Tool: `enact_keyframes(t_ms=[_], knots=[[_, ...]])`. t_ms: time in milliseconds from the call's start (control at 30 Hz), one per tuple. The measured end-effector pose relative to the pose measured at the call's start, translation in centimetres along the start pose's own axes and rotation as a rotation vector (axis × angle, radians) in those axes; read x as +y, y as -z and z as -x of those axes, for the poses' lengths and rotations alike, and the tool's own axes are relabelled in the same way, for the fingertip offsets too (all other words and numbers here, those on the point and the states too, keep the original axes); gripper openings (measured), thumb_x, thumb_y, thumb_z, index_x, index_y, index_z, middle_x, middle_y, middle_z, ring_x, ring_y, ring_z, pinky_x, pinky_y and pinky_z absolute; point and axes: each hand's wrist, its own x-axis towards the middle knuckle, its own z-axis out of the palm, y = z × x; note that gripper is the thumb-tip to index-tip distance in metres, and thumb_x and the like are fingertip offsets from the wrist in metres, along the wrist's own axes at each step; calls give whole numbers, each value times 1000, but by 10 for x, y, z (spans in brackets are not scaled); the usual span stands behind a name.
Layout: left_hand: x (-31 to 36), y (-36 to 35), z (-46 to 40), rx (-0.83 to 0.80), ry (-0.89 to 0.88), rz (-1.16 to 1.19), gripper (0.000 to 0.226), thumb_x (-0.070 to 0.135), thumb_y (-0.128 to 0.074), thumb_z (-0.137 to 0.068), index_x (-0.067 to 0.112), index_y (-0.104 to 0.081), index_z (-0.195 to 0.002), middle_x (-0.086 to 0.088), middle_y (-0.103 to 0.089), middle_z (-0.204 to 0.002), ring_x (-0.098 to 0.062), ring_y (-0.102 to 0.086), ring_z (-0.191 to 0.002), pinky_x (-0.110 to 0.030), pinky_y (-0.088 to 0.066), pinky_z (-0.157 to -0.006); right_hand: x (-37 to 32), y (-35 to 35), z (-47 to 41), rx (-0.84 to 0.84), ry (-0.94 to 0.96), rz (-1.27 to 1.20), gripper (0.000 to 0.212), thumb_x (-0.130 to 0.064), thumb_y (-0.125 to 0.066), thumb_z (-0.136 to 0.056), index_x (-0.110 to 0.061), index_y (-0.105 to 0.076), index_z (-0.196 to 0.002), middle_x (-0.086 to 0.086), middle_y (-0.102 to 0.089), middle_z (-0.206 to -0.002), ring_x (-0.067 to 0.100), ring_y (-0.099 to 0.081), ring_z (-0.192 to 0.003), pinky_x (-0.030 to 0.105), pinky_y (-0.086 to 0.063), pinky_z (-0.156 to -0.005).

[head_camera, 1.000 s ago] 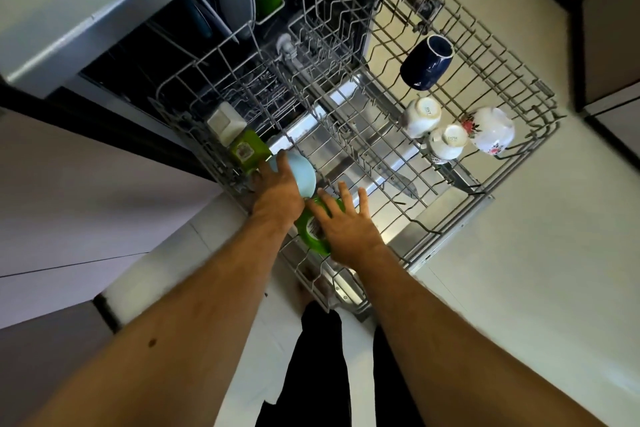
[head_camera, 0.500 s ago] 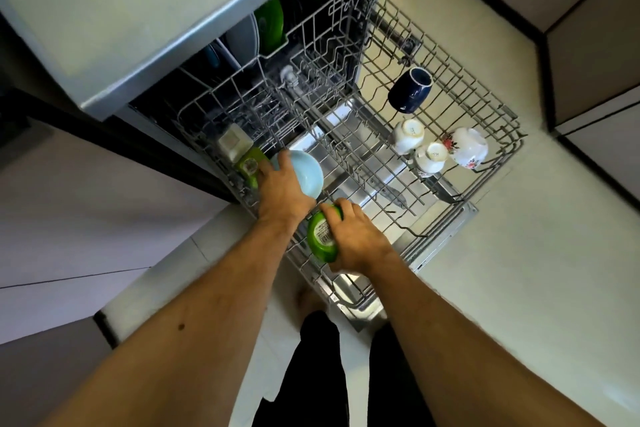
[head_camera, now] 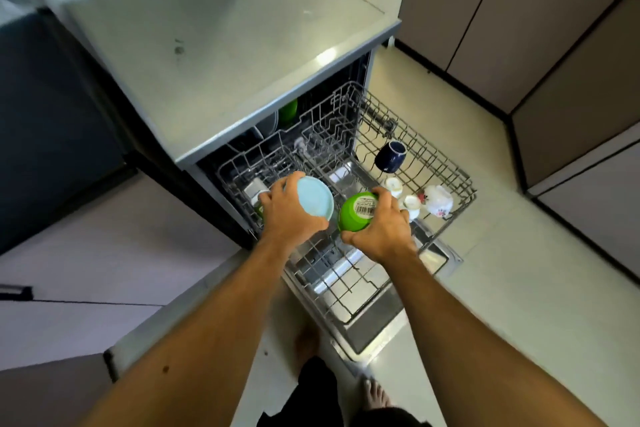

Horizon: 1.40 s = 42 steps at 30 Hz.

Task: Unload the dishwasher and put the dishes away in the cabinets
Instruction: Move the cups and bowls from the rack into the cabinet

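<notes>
My left hand (head_camera: 289, 215) grips a light blue bowl (head_camera: 314, 197), held up above the pulled-out wire rack (head_camera: 356, 281) of the dishwasher. My right hand (head_camera: 382, 232) grips a green bowl (head_camera: 356, 215) with a barcode sticker on its underside, also lifted off the rack. A dark blue mug (head_camera: 390, 156), two small white cups (head_camera: 394, 186) and a white flowered cup (head_camera: 438, 201) sit on the right side of the rack. A white container (head_camera: 254, 189) stays at the rack's left, partly hidden by my left hand.
A grey countertop (head_camera: 225, 45) lies above the dishwasher. Plates and a green dish (head_camera: 288, 113) stand inside the machine. Brown cabinet doors (head_camera: 519, 28) line the right wall. The open dishwasher door (head_camera: 370, 333) lies below the rack, and my bare feet stand on the pale floor (head_camera: 519, 288).
Both hands have lifted their bowls up off the rack and slightly apart. My head has risen, so the countertop and right cabinets now show.
</notes>
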Motion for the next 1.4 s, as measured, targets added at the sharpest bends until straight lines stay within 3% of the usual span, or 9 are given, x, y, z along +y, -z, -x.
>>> enact_keyframes(t_ms=[167,333,567,633,800,867,967,1200,1400], knots=[[25,49,26,143,53,157,111,38,-90,-55,21,-29,-146,-4,-46,-136,-30,-29,-125,-37,-39,-96,-29,56,12,102,74,-17,108,-61,-77,-54,-27,-26,-143,4,-50,-133,32,-50,-117,44,-50,-98],[64,102,54,253,67,176,106,42,-88,-56,21,-35,-146,-2,-47,-135,-27,-27,-125,-37,-39,-100,-68,112,34,149,228,9,112,-64,-77,-58,-23,-25,-148,6,-48,-138,31,-51,-120,43,-50,-99],[103,179,103,451,39,126,106,56,-85,-44,21,-45,-135,1,-50,-124,-22,-38,-114,-25,-34,-91,-125,170,83,256,393,-15,114,-80,-67,-56,-18,-34,-145,11,-55,-130,30,-58,-114,45,-53,-96],[106,206,118,497,66,141,106,60,-83,-41,20,-47,-132,2,-52,-121,-21,-39,-112,-27,-39,-91,-146,180,96,269,439,-28,112,-79,-66,-58,-17,-34,-146,11,-56,-129,31,-58,-114,44,-53,-95],[95,273,156,600,115,139,103,64,-78,-35,16,-53,-123,3,-57,-107,-22,-43,-106,-29,-45,-82,-204,186,133,298,535,-93,104,-76,-67,-60,-18,-38,-141,11,-58,-125,31,-59,-110,42,-53,-92],[87,303,170,640,137,189,98,59,-83,-40,14,-53,-122,0,-60,-109,-23,-49,-109,-31,-50,-86,-233,185,149,311,593,-106,105,-79,-66,-57,-19,-40,-139,10,-59,-122,31,-60,-108,40,-53,-90],[72,345,184,698,147,255,95,55,-85,-43,13,-54,-122,-3,-62,-114,-23,-59,-104,-29,-51,-79,-277,184,170,316,680,-128,108,-80,-66,-54,-17,-42,-139,10,-60,-123,32,-60,-109,39,-52,-89],[15,434,208,830,98,317,100,43,-89,-53,20,-31,-132,-2,-49,-119,-23,-51,-106,-27,-45,-75,-383,161,211,314,784,-175,104,-78,-66,-57,-17,-42,-138,9,-59,-122,30,-60,-109,38,-52,-85],[-35,518,216,918,92,245,101,46,-89,-53,19,-37,-135,-4,-50,-126,-24,-52,-113,-26,-44,-78,-478,137,242,362,875,-193,99,-75,-68,-61,-16,-43,-137,9,-59,-121,30,-59,-110,36,-50,-86]])
